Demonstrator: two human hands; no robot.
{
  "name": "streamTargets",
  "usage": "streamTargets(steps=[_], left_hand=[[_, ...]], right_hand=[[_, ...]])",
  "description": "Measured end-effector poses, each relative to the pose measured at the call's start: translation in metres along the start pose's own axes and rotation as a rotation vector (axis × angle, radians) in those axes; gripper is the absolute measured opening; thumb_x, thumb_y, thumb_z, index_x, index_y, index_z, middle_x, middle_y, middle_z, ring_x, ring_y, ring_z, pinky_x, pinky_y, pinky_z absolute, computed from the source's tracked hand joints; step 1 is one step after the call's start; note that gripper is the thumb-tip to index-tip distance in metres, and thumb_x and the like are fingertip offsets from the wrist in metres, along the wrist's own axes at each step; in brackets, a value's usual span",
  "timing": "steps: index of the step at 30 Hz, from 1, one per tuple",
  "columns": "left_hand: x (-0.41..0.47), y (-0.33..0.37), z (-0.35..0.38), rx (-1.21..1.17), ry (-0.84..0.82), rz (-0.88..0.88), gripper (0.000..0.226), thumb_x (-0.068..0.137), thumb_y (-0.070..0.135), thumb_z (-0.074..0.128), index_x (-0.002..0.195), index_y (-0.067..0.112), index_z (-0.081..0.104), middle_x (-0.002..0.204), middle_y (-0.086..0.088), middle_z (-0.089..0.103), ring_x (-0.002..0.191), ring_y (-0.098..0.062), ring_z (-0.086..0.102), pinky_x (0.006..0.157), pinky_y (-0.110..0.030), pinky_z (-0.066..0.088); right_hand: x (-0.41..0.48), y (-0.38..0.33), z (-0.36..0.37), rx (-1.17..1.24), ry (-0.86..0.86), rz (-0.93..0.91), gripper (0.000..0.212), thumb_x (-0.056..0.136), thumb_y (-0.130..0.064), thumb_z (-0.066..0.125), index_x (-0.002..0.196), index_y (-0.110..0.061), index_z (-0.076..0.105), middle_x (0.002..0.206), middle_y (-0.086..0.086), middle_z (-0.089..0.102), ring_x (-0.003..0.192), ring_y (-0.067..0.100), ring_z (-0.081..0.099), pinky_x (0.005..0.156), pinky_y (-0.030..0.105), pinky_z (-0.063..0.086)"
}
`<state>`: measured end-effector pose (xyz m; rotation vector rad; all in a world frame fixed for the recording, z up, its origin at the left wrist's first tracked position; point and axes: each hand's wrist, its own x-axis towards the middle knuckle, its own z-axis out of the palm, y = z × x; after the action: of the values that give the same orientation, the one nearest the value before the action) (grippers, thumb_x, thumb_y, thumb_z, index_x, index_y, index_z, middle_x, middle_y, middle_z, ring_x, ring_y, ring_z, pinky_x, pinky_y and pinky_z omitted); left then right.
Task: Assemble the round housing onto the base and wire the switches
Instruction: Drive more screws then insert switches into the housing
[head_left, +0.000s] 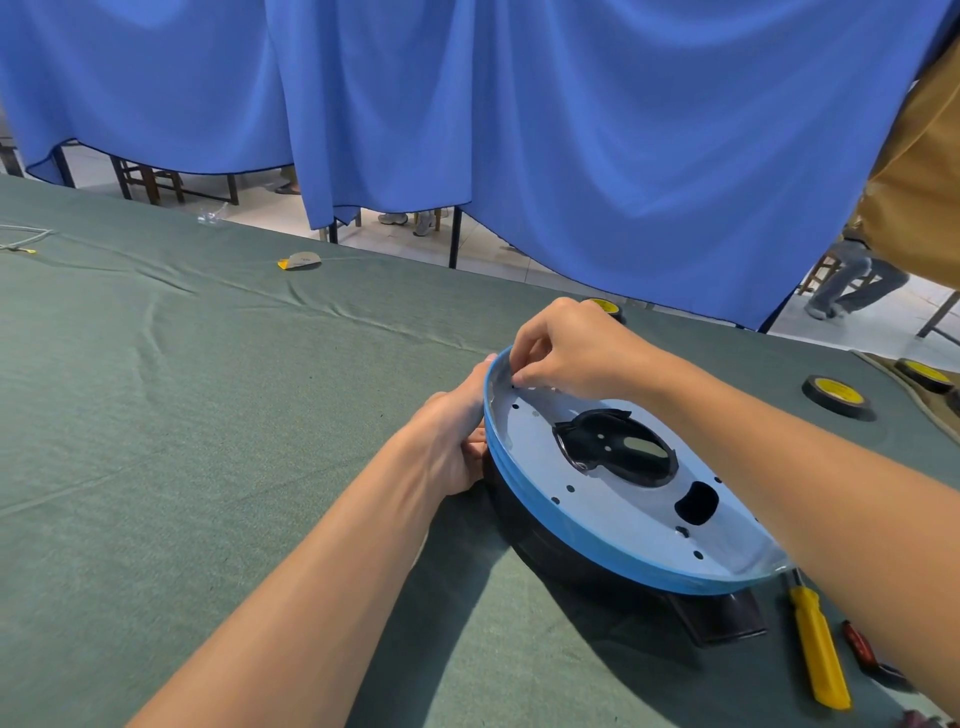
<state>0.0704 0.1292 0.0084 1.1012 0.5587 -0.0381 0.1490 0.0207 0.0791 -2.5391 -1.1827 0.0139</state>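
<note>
A round housing (545, 452) with a blue rim sits on a black base (535, 535) on the green table (208, 415). The left hand (452, 441) holds the housing's left side. The right hand (576, 348) pinches at the housing's far rim, fingers curled. A yellow screwdriver (818, 644) lies just right of the housing, on the near side. A tape roll (837, 396) lies further right of the housing.

The cloth (208, 415) is a plain, dull grey-green. The curtain (571, 130) behind it is plain bright blue. The housing (623, 514) has a bright blue rim and a pale grey-white face dotted with small dark holes. The base (550, 556) under it is glossy black. The screwdriver (821, 649) has a yellow handle, and the tool (857, 644) beside it a red one. Each tape roll (837, 396) is black with a yellow centre.
</note>
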Motion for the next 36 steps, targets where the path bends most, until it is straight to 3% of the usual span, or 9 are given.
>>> streamTargets(steps=[4,7,10,13,17,24,27,32,36], left_hand=[[0.002,0.001,-0.003,-0.025,-0.072,-0.024,0.054,0.085,0.064,0.062,0.104,0.013,0.06,0.099,-0.008,0.058,0.089,-0.024,0.051,0.081,-0.031,0.042],[0.003,0.003,-0.006,-0.005,-0.138,-0.074,0.062,0.078,0.072,0.061,0.101,0.015,0.057,0.103,-0.007,0.051,0.095,-0.023,0.044,0.086,-0.032,0.039],[0.002,0.005,-0.008,0.043,-0.165,-0.081,0.061,0.069,0.067,0.07,0.1,0.017,0.055,0.106,-0.004,0.046,0.096,-0.023,0.04,0.085,-0.033,0.039],[0.0,0.009,-0.011,0.071,-0.212,-0.087,0.06,0.068,0.055,0.075,0.11,0.014,0.061,0.108,-0.007,0.053,0.096,-0.026,0.047,0.087,-0.036,0.044],[-0.005,0.012,-0.012,0.055,-0.151,-0.105,0.052,0.072,0.037,0.074,0.114,0.009,0.061,0.104,-0.01,0.058,0.093,-0.026,0.052,0.097,-0.038,0.049],[-0.024,0.009,-0.003,0.047,-0.04,-0.054,0.035,0.073,0.031,0.066,0.101,0.012,0.055,0.101,-0.007,0.053,0.093,-0.023,0.045,0.079,-0.033,0.045],[-0.032,0.006,-0.005,0.044,0.003,-0.03,0.034,0.074,0.03,0.065,0.101,0.012,0.056,0.1,-0.007,0.052,0.091,-0.023,0.044,0.075,-0.032,0.044],[-0.049,0.003,-0.01,0.13,0.078,-0.015,0.036,0.071,0.034,0.066,0.094,0.009,0.054,0.082,-0.007,0.055,0.059,-0.023,0.051,0.056,-0.03,0.044],[-0.061,0.005,-0.011,0.182,0.087,-0.078,0.048,0.068,0.039,0.067,0.099,0.004,0.055,0.089,-0.009,0.058,0.075,-0.024,0.056,0.062,-0.035,0.047]], right_hand=[[-0.003,0.001,0.002,-0.005,0.005,0.002,0.004,0.081,-0.018,0.075,0.082,-0.019,0.078,0.069,-0.016,0.066,0.072,0.002,0.061,0.058,0.014,0.043],[-0.006,-0.001,0.006,-0.008,0.037,0.012,0.008,0.084,-0.023,0.072,0.079,-0.018,0.076,0.071,-0.011,0.064,0.076,0.009,0.06,0.061,0.022,0.047],[-0.011,-0.003,0.006,-0.046,0.051,0.015,0.019,0.09,-0.029,0.065,0.074,-0.02,0.071,0.069,-0.007,0.062,0.068,0.01,0.055,0.056,0.024,0.04],[-0.022,0.001,-0.007,0.015,0.166,0.055,0.015,0.091,-0.031,0.063,0.08,-0.021,0.069,0.067,-0.011,0.059,0.066,0.007,0.055,0.067,0.027,0.046],[-0.053,0.018,-0.02,0.052,0.242,0.144,0.019,0.091,-0.03,0.062,0.078,-0.019,0.071,0.07,-0.01,0.065,0.078,0.014,0.061,0.074,0.029,0.048],[-0.132,0.052,-0.027,0.026,0.488,0.355,0.016,0.089,-0.023,0.059,0.077,-0.025,0.068,0.072,-0.01,0.065,0.08,0.017,0.06,0.073,0.028,0.042],[-0.164,0.063,-0.027,-0.004,0.569,0.464,0.017,0.089,-0.019,0.057,0.077,-0.024,0.067,0.079,-0.003,0.068,0.082,0.021,0.061,0.073,0.033,0.05],[-0.207,0.073,-0.018,-0.085,0.382,0.639,0.015,0.087,-0.019,0.056,0.094,-0.021,0.07,0.104,0.007,0.069,0.103,0.029,0.059,0.084,0.037,0.048],[-0.228,0.067,-0.003,-0.166,0.135,0.704,0.023,0.086,-0.032,0.06,0.107,-0.024,0.061,0.114,0.013,0.063,0.105,0.034,0.057,0.08,0.038,0.048]])
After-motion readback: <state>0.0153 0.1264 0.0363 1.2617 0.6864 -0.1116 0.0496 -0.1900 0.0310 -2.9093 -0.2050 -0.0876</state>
